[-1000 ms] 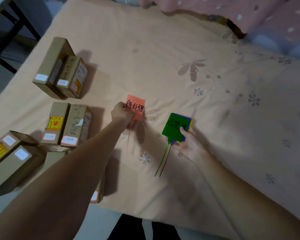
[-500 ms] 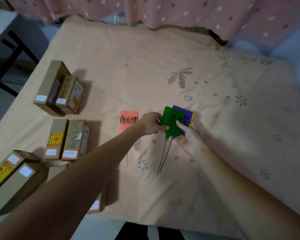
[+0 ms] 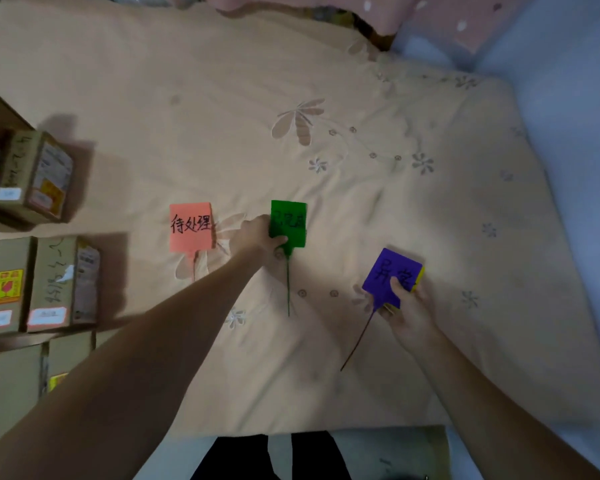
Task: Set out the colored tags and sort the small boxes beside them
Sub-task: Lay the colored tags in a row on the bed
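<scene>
An orange-red tag (image 3: pixel 190 226) with black writing lies flat on the beige bedspread (image 3: pixel 326 98), free of both hands. To its right my left hand (image 3: pixel 257 235) pinches the lower left edge of a green tag (image 3: pixel 289 221), which rests on the cloth with its thin strap trailing toward me. Further right and nearer me, my right hand (image 3: pixel 407 311) holds a purple tag (image 3: pixel 388 277) with a yellow tag (image 3: pixel 419 279) peeking out behind it. Several small cardboard boxes (image 3: pixel 49 282) lie along the left edge.
More brown boxes (image 3: pixel 32 174) with stickers and white labels lie at the far left, some cut off by the frame. A pink dotted curtain (image 3: pixel 447 15) hangs at the back right. The bed's near edge (image 3: pixel 291 433) runs above my dark trousers.
My left hand let go of the orange-red tag, took the green tag from the stack and set it down to the right. My right hand moved right with the purple and yellow tags.
</scene>
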A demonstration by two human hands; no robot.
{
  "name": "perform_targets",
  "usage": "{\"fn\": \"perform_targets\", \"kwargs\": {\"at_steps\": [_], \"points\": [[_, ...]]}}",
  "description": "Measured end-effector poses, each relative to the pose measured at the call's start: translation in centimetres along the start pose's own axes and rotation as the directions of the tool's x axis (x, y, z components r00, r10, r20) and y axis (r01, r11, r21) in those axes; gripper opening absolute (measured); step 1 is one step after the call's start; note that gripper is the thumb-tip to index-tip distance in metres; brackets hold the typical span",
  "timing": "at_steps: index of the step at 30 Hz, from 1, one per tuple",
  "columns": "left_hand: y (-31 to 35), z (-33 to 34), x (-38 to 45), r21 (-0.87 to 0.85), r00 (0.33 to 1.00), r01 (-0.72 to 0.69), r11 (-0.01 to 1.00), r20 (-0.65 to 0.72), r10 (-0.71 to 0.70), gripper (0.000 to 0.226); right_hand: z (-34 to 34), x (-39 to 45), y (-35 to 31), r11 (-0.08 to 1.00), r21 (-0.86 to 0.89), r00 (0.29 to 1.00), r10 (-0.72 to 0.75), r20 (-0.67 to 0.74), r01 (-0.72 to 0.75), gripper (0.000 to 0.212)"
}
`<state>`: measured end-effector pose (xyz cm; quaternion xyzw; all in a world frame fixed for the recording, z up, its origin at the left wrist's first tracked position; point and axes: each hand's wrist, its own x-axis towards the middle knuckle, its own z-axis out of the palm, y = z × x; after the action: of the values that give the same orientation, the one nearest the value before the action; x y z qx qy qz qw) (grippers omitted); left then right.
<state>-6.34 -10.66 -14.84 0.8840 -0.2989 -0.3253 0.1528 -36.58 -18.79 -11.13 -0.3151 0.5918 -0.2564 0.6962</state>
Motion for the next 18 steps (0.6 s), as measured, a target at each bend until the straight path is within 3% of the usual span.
{"fn": "perform_targets", "kwargs": {"at_steps": [3,5,6,8,10,12,15,18], "points": [[1.5,-1.0,-1.3,0.222,0.991,0.085,0.971,-0.116,-0.06,0.06,-1.1,0.4,-0.6,1.0,-0.006,0.999,0.001,-0.046,-0.002,0.03],[3.2,-1.3,-2.0,0.194,0.982,0.058,0.979,-0.187,-0.021,0.061,-0.8,0.3,-1.6,1.0,-0.01,0.999,-0.019,-0.04,0.018,0.018],[4.3,-1.2,-2.3,0.135,0.985,-0.003,0.991,-0.17,0.026,0.059,-0.5,0.3,-2.2,0.999,-0.016,0.999,-0.032,-0.028,0.032,0.017],[7.3,-0.9,-3.3,-0.088,0.988,-0.156,0.984,-0.004,0.156,0.051,0.1,0.5,-3.5,0.998,-0.022,0.998,-0.06,0.001,0.06,0.018],[10.6,-0.3,-5.1,-0.356,0.948,-0.157,0.921,0.206,0.241,0.044,0.4,0.8,-5.1,0.998,-0.004,0.997,-0.057,0.06,0.057,0.018],[13.6,0.7,-6.7,-0.469,0.904,-0.115,0.876,0.315,0.288,0.037,0.4,1.1,-7.0,1.0,0.002,0.991,-0.03,0.132,0.03,0.017],[17.5,2.8,-7.9,-0.568,0.889,-0.131,0.812,0.295,0.35,0.02,-1.3,2.0,-9.7,0.999,0.025,0.973,-0.026,0.227,0.021,0.011],[21.6,5.2,-8.1,-0.632,0.917,-0.135,0.763,0.212,0.338,0.013,-5.3,3.8,-12.6,0.997,0.072,0.976,-0.02,0.216,0.004,0.009]]}}
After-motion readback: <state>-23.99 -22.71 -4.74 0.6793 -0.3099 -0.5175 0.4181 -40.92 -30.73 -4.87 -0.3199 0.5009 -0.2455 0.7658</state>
